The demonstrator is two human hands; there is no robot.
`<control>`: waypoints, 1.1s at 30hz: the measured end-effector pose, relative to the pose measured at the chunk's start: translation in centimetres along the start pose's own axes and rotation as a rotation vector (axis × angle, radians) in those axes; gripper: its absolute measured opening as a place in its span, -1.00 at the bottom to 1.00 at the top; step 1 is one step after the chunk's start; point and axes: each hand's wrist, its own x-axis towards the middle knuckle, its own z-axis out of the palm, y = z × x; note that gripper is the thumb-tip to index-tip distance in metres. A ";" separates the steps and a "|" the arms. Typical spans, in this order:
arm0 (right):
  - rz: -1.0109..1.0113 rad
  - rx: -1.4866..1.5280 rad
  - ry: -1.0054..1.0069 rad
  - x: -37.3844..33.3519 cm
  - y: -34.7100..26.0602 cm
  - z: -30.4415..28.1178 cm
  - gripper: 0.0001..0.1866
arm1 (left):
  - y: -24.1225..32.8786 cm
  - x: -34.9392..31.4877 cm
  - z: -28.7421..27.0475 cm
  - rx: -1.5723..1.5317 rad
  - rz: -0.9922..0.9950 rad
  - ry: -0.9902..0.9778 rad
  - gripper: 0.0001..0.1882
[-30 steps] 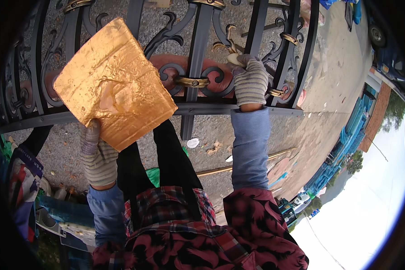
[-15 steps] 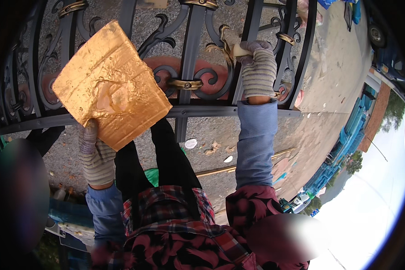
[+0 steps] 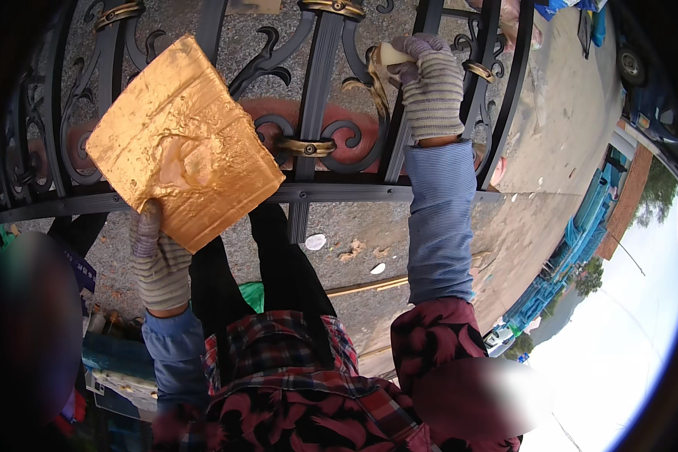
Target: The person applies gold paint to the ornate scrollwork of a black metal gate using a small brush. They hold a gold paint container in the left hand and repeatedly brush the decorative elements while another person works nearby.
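My left hand [image 3: 160,260], in a striped knit glove, grips the lower corner of a square piece of cardboard [image 3: 226,143] coated in gold paint, with a wet, ridged patch at its middle. Higher up on the right, my gloved right hand [image 3: 433,87] is closed on a small cream-coloured sponge [image 3: 393,56]. The sponge is against or very near a leaf-shaped scroll [image 3: 377,75] with gold on it, part of a black metal gate [image 3: 320,98]. A gold-coloured collar [image 3: 306,147] joins two scrolls lower down. The cardboard hides part of the gate's left side.
The gate's bottom rail [image 3: 354,193] runs across in front of my legs. White scraps [image 3: 316,242] and a wooden strip [image 3: 365,287] lie on the gravelly ground. At far left a person [image 3: 38,324] is blurred. A dark vehicle [image 3: 644,83] stands at far right.
My right hand with the sponge has moved up along the scroll, away from me. The cardboard in my left hand has barely shifted.
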 end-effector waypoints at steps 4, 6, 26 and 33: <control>-0.074 -0.190 -0.114 0.4 0.2 -0.1 -0.67 | 0.8 0.0 -0.5 -0.019 -0.039 0.003 -0.46; -0.010 -0.238 -0.230 -0.3 -0.2 -0.4 -0.68 | 1.0 0.3 -0.2 -0.027 -0.006 -0.006 -0.45; 0.346 -0.224 -0.190 -5.7 -4.5 -0.8 -0.66 | 1.1 0.1 -1.0 0.007 0.002 0.024 -0.43; 0.401 -0.271 -0.098 -6.0 -4.2 -1.0 -0.68 | 1.4 0.3 -0.9 0.011 -0.041 -0.039 -0.46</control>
